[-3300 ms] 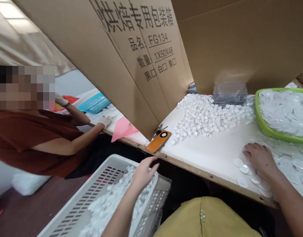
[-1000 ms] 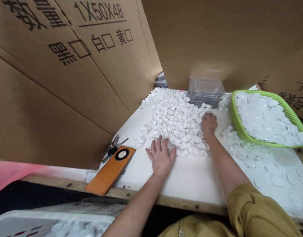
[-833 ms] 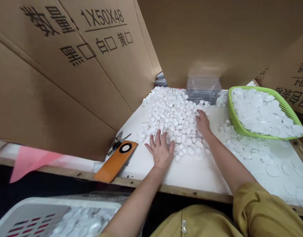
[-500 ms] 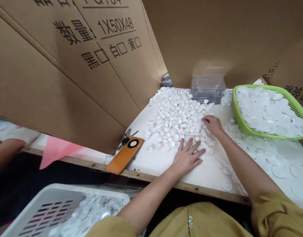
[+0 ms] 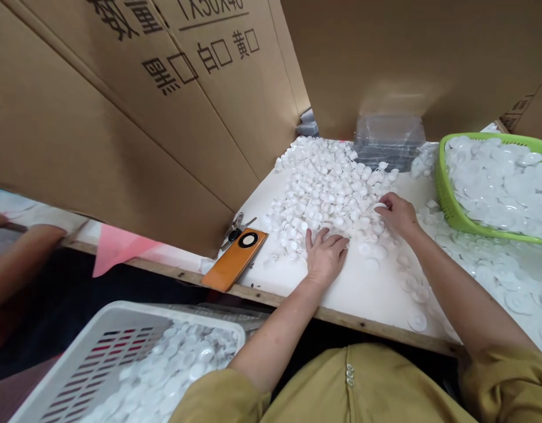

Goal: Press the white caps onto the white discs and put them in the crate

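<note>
Many small white pieces (image 5: 317, 182) lie in a loose heap on the white tabletop (image 5: 363, 296), spreading from the foot of the printed cardboard panel (image 5: 183, 147) toward the middle. The left hand (image 5: 327, 255) is open, palm down, its slightly curled fingers at the near edge of the heap; it grips nothing visible. The right hand (image 5: 397, 212), at the heap's right side, pinches a white round piece (image 5: 381, 205) between thumb and fingertips. Flat clear discs (image 5: 504, 288) cover the tabletop to the right, below a green basket (image 5: 458, 218) filled with pale, shiny round pieces (image 5: 495, 182). Behind the heap, clear plastic boxes (image 5: 388, 138) stand against the rear cardboard (image 5: 385, 53). An orange phone (image 5: 231, 265) lies at the front edge, with keys (image 5: 234, 230) just beside it. Below that edge, a white basket (image 5: 83, 341) holds more white pieces (image 5: 174, 364). Farther left, a pink sheet (image 5: 119, 249) hangs over the edge, near a co-worker's forearm (image 5: 24, 258).
</note>
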`<action>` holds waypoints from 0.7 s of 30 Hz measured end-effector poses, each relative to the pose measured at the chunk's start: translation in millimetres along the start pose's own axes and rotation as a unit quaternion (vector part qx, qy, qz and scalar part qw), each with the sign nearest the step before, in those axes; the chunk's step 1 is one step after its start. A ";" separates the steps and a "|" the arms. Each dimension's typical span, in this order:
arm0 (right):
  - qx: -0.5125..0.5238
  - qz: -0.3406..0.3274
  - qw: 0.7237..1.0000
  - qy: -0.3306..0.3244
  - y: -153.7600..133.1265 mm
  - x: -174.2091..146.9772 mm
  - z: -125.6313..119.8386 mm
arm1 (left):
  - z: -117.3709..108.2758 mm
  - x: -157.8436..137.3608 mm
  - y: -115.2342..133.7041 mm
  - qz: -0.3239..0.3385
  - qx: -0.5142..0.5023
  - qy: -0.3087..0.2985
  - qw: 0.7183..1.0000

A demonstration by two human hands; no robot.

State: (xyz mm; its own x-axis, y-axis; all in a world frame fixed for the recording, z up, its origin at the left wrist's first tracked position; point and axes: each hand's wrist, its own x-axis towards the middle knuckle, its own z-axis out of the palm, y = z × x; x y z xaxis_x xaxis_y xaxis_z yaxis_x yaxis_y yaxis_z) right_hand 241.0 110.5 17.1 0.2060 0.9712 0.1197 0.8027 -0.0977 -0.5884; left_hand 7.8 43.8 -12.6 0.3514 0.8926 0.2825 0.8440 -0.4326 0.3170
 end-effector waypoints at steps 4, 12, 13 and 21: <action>0.076 -0.008 0.997 0.018 13.3 -39.8 -19.0 | -5.7 -1.4 6.0 0.004 -0.039 0.022 0.999; 0.071 -0.054 0.994 -0.062 22.9 -114.4 -23.8 | -33.5 -26.1 38.4 0.007 -0.133 -0.171 0.976; 0.042 -0.085 0.992 -0.081 22.3 -120.3 -21.9 | -33.8 -27.7 40.9 0.021 -0.114 -0.210 0.971; -0.082 -0.185 0.979 -0.033 28.9 -127.7 -21.1 | -22.4 -24.4 30.2 0.008 0.087 -0.230 0.969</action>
State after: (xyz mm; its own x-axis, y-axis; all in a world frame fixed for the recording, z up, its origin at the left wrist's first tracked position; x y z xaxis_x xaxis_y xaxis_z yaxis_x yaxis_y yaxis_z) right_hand 249.7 -20.9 1.6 -0.1488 0.9579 0.2455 0.8956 0.2358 -0.3771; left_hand 15.6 6.1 10.3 0.4741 0.8657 -0.1609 0.8788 -0.4541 0.1464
